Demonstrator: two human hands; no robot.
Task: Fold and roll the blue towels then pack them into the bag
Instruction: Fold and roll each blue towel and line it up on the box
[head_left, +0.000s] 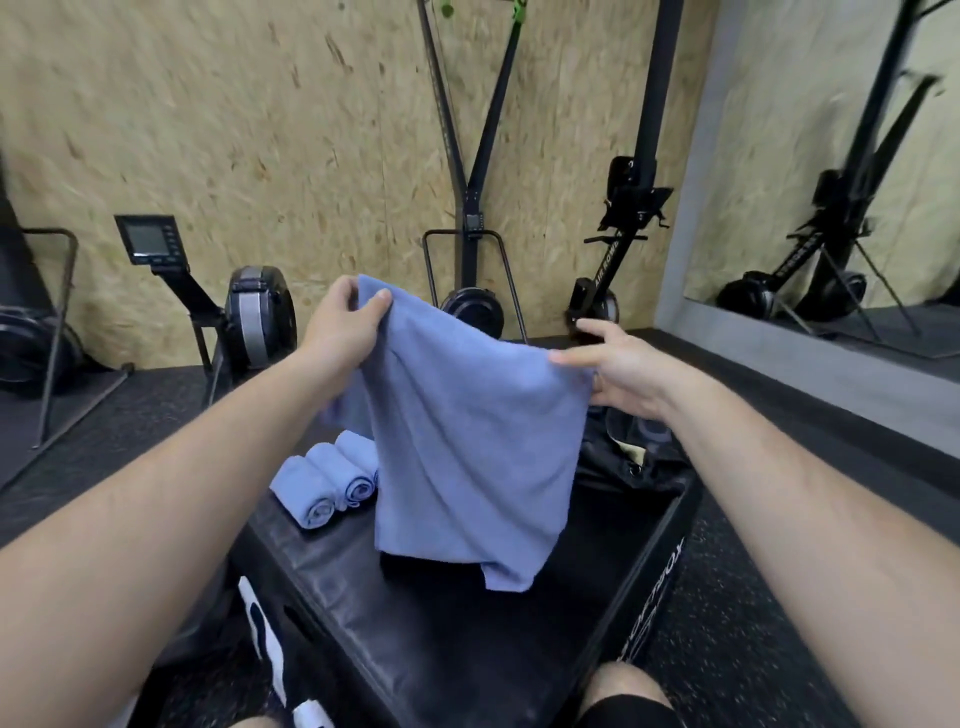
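Knee (621, 686) nearest, then black box (467, 649), over which left hand (343, 325) and right hand (618, 369), apart, each pinch a top corner of hanging blue towel (467, 441); rolled towels (327, 483) left, bag (634, 467) right.

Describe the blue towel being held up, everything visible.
The held towel is a light blue, soft terry-looking cloth, unrolled and hanging in loose folds. The left hand pinches its upper left corner, raised higher; the right hand pinches its upper right edge. Its lower edge, one corner drooping, hangs down to the black box top, beside rolled towels.
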